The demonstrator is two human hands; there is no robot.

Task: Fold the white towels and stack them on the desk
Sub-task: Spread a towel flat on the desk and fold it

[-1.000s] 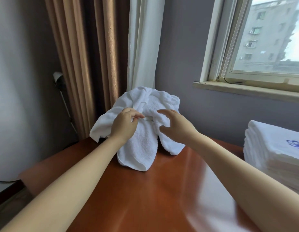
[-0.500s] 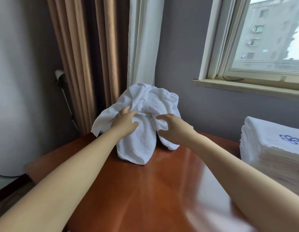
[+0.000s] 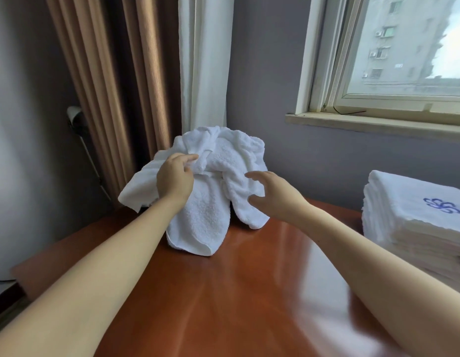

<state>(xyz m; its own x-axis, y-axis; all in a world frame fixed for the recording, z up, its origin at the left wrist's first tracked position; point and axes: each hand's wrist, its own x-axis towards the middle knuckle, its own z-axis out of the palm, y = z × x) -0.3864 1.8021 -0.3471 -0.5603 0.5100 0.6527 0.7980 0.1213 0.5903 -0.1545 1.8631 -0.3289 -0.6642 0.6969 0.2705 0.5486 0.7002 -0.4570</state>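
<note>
Two bare hands reach over a glossy reddish-brown desk [image 3: 236, 292] toward one crumpled white towel [image 3: 218, 173], which sits bunched in a heap at the desk's far edge, near the corner of the room. Two thick lobes of the towel hang down in front and touch the desk top, and another flap sticks out to the left past the desk's edge. The left hand [image 3: 175, 179] rests on the upper left of the heap, back toward the camera, its fingers [image 3: 191, 158] laid nearly straight against a fold. The right hand [image 3: 274, 195] is at the towel's right lobe with fingers and thumb spread in a loose curve, gripping nothing; whether the fingertips touch the cloth cannot be told. At the right edge, well apart from the heap, stands a stack of folded towels [image 3: 409, 228], the top one bearing a blue emblem [image 3: 441, 205]. Behind the heap hang a brown curtain [image 3: 100, 73] and a white curtain [image 3: 203, 60], with a window [image 3: 404, 47] to the right.
</note>
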